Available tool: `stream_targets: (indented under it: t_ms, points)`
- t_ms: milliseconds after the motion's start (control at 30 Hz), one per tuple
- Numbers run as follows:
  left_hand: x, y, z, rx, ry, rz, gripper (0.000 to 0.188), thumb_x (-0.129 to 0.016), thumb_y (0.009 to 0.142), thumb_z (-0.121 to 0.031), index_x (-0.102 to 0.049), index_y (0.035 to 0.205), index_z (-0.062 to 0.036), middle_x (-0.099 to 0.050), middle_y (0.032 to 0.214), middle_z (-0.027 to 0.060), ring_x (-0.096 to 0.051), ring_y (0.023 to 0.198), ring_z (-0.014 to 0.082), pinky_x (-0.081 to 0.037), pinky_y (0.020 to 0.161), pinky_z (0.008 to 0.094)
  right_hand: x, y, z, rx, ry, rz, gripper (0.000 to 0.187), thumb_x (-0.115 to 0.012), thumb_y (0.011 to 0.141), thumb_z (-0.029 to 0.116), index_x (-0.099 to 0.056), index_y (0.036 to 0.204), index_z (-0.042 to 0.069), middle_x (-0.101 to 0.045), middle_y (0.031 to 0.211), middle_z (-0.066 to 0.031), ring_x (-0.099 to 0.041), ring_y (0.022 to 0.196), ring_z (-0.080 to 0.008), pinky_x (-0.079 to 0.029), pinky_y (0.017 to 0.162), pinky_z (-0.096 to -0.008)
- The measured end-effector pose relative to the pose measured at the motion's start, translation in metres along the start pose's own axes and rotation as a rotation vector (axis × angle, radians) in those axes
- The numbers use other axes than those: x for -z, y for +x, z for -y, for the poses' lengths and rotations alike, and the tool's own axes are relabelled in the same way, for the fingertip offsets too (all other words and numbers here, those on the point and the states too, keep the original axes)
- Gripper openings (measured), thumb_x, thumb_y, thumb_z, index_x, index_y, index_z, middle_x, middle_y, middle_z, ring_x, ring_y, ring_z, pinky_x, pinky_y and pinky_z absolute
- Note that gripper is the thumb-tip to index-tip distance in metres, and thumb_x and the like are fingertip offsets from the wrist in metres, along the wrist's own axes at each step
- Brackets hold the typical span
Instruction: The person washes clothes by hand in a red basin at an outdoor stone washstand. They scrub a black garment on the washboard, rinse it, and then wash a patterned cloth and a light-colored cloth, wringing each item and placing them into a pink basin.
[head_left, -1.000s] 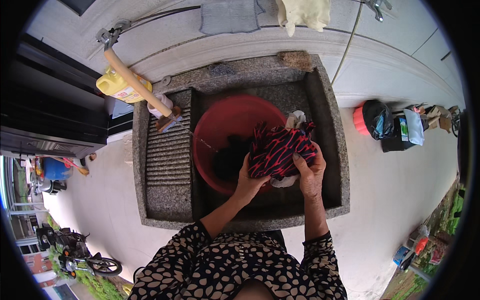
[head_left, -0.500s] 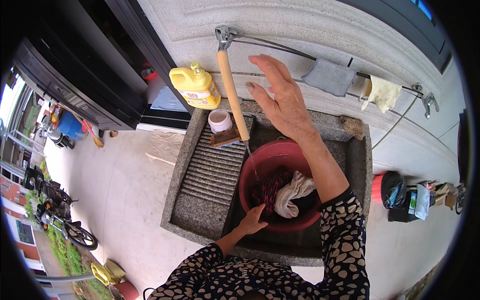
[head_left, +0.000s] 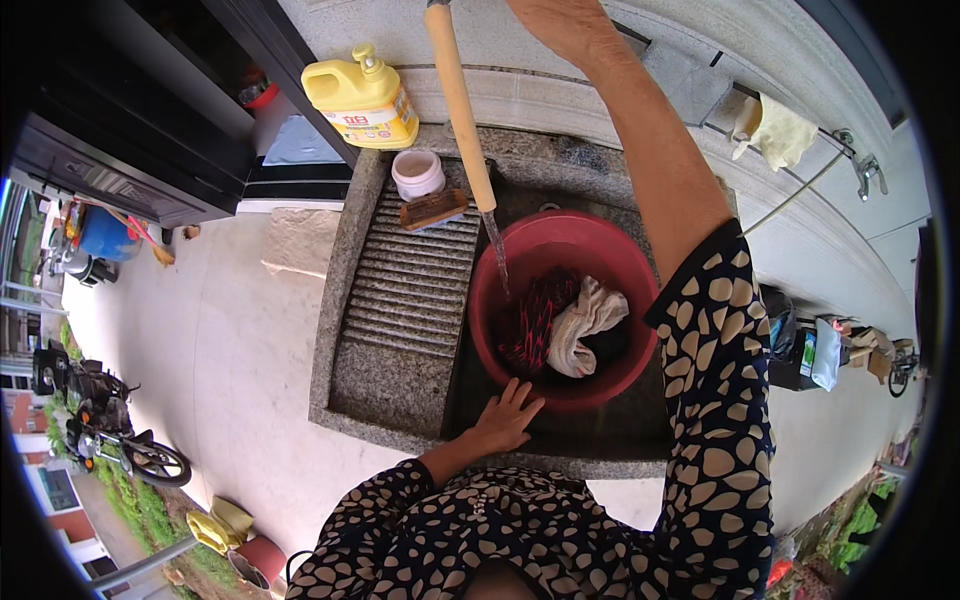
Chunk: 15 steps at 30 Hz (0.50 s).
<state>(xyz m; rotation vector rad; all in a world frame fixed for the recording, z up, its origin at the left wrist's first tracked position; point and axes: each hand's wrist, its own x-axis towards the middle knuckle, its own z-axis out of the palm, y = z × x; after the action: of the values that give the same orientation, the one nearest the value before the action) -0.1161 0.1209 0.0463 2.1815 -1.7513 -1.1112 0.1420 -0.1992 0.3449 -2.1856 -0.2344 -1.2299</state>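
My left hand point(head_left: 505, 417) rests on the near rim of a red basin point(head_left: 632, 240), fingers spread and holding nothing. In the basin lie a dark cloth with red-pink marks point(head_left: 536, 320) and a whitish cloth point(head_left: 585, 330). Water point(head_left: 498, 255) runs into it from a beige hose point(head_left: 460, 110). My right arm stretches up over the basin's right side toward the wall. Only part of my right hand point(head_left: 565, 22) shows at the top edge, close to the hose's upper end; its fingers are out of the picture.
The basin stands in a stone sink point(head_left: 350, 250) with a ribbed washboard point(head_left: 410, 290). A brush point(head_left: 432, 210) and a pink tub point(head_left: 418, 175) sit at the washboard's far end. Behind them is a yellow pump jug point(head_left: 360, 100). A pale cloth point(head_left: 778, 130) hangs from the wall rail at right.
My right hand has reached farther up, partly out of the picture. My left hand's fingers have gone from a point to a spread on the rim. The view has shifted, and the water stream looks thicker.
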Motion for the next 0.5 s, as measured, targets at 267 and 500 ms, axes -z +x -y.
stream_targets:
  t_ms: [267,500]
  points:
    - [0.005,-0.022,0.007,0.057,-0.279,-0.066,0.062,-0.065,0.08,-0.029,-0.04,0.134,-0.0096,-0.034,0.138,0.0173,-0.034,0.128,0.0344,-0.037,0.099,0.045,0.076,-0.247,0.03,-0.662,0.078,0.299,0.018,-0.064,0.083,0.013,-0.063,0.098,0.003,-0.065,0.087,-0.0115,-0.062,0.078,-0.0175,-0.049,0.07,-0.0286]
    - [-0.002,-0.004,0.011,0.134,-0.342,-0.322,0.06,-0.067,0.078,-0.022,-0.04,0.129,-0.0064,-0.043,0.121,0.0161,-0.05,0.109,0.0342,-0.047,0.085,0.0425,-0.002,-0.408,0.094,-0.667,-0.495,0.969,0.058,-0.072,0.069,0.027,-0.049,0.123,0.022,-0.049,0.124,-0.0117,-0.047,0.113,-0.0356,-0.048,0.086,-0.044]
